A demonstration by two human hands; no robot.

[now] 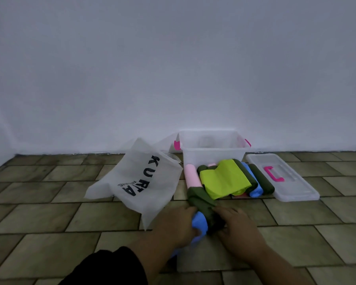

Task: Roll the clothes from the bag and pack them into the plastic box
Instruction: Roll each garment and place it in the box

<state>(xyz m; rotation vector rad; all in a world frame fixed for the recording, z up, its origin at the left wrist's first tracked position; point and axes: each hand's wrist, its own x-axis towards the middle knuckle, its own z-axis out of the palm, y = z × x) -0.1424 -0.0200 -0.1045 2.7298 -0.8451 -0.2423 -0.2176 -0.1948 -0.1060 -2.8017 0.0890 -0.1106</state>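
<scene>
On the tiled floor a dark green garment (201,199) lies stretched toward me, its near end rolled up with a blue cloth (199,223). My left hand (176,225) grips the blue end of the roll. My right hand (237,229) grips the dark green roll from the right. Behind it lies a row of rolled clothes: a pink roll (191,175), a lime green piece (224,179), a blue roll (255,190) and a dark green roll (263,179). The clear plastic box (212,157) with pink handles stands by the wall. The white bag (140,182) lies at the left.
The box's clear lid (292,188) with a pink handle lies flat on the floor right of the clothes. A white wall runs close behind the box. Olive floor tiles stretch left and right. A dark sleeve or trouser leg shows at the bottom left.
</scene>
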